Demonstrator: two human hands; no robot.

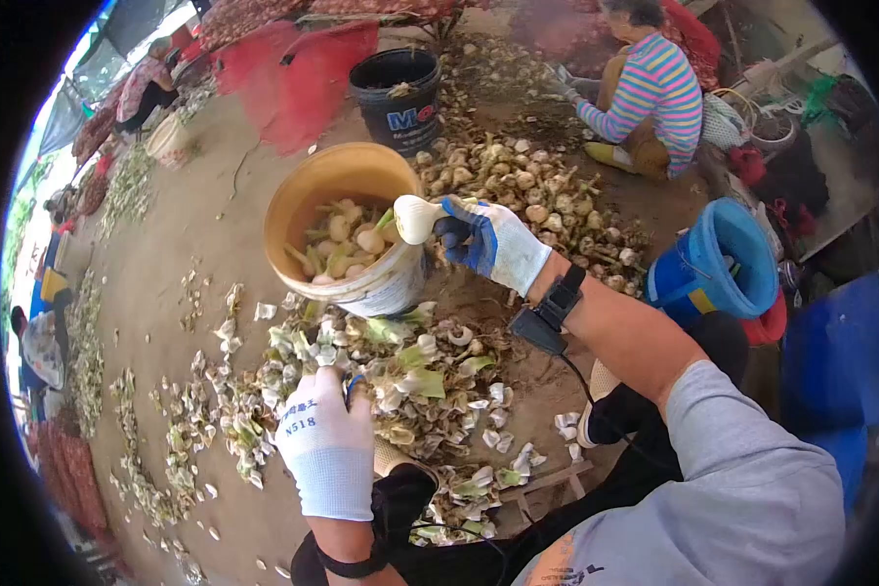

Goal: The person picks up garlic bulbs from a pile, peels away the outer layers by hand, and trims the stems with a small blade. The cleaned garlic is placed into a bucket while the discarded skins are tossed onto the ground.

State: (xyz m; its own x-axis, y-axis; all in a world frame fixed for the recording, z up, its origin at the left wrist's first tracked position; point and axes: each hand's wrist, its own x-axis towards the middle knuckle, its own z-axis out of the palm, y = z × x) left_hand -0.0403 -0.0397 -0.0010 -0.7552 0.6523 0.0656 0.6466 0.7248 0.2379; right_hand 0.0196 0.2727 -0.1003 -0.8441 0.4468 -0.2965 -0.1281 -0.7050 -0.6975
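Observation:
My right hand [493, 242], in a white glove with blue coated fingers, grips a peeled white garlic bulb [417, 220] by its stem. The bulb is at the right rim of a yellowish bucket [281, 210], which holds more bulbs [347, 230]. Lower down, my left hand [324, 439] is over a heap of garlic skins [415, 381]. Its gloved fingers look curled, their tips mostly hidden, and I cannot make out what they hold.
Unpeeled garlic [527, 186] lies piled beyond my right hand. A black bucket [396, 98] stands behind the yellowish one, and a blue bucket [718, 259] tilts at right. A person in a striped top [654, 93] crouches at the back. Others sit far left.

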